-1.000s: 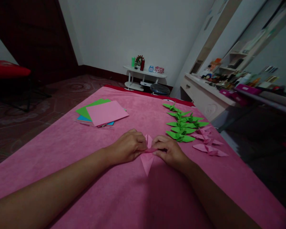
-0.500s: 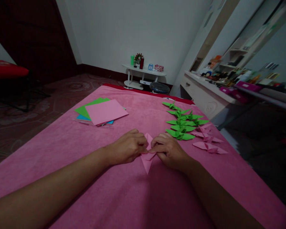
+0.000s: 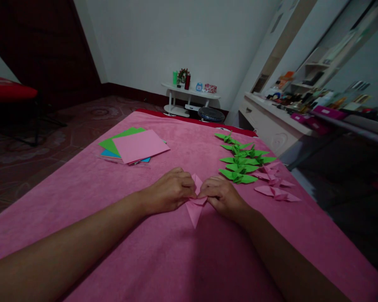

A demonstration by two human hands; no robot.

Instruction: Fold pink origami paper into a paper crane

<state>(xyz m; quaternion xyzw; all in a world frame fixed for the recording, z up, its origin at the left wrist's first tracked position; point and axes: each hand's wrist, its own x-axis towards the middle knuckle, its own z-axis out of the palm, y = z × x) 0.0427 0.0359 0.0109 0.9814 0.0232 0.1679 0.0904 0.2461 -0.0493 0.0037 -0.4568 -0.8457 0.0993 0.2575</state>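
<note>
A partly folded pink paper piece (image 3: 194,210) lies on the pink cloth (image 3: 164,256) in front of me. My left hand (image 3: 168,193) pinches its left side, fingers curled closed. My right hand (image 3: 222,196) pinches the right side, and the fingertips of both hands meet over the middle. A pointed flap shows below the hands and another small tip above them.
Finished green paper cranes (image 3: 241,161) and pink ones (image 3: 275,186) lie in rows to the right. A stack of coloured sheets (image 3: 135,146) sits at the left. A dresser (image 3: 272,126) stands off the right edge, and a small white shelf (image 3: 190,98) stands beyond.
Both hands have drawn closer over the paper, the right hand's fingertips sliding in towards the left hand. The view shifted slightly.
</note>
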